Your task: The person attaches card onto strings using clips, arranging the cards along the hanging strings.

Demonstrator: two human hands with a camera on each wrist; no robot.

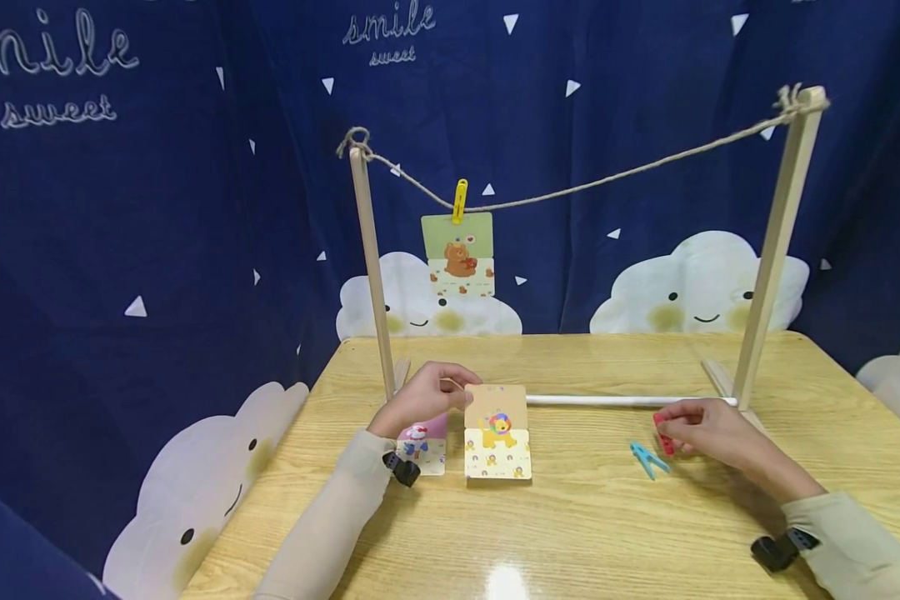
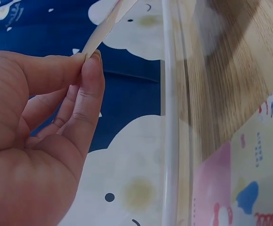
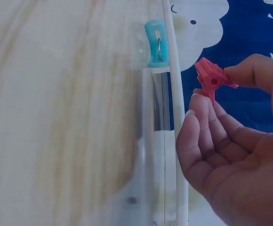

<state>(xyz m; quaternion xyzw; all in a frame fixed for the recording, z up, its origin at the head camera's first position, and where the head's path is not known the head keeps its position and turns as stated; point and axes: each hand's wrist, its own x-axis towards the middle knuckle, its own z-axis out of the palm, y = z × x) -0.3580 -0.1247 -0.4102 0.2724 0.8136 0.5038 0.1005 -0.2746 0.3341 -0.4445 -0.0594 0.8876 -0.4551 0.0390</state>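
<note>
My left hand (image 1: 429,397) pinches the upper left edge of a lion card (image 1: 497,433), tan above and cream below, raised over the table. In the left wrist view the card (image 2: 103,29) shows edge-on between thumb and forefinger. Below that hand lies a pink and cream card (image 1: 423,448), partly covered by it. On the right, my right hand (image 1: 708,429) holds a red clothespin (image 1: 664,435) between thumb and fingers; the right wrist view shows the red clothespin (image 3: 212,77) at the fingertips. Beside it on the table lies a blue clothespin (image 1: 649,460).
A twine line (image 1: 607,180) hangs between a left wooden post (image 1: 372,267) and a right wooden post (image 1: 780,242). From it a yellow clothespin (image 1: 460,202) holds a bear card (image 1: 459,257). A white rod (image 1: 600,401) runs low between the posts, across the wooden table (image 1: 585,533).
</note>
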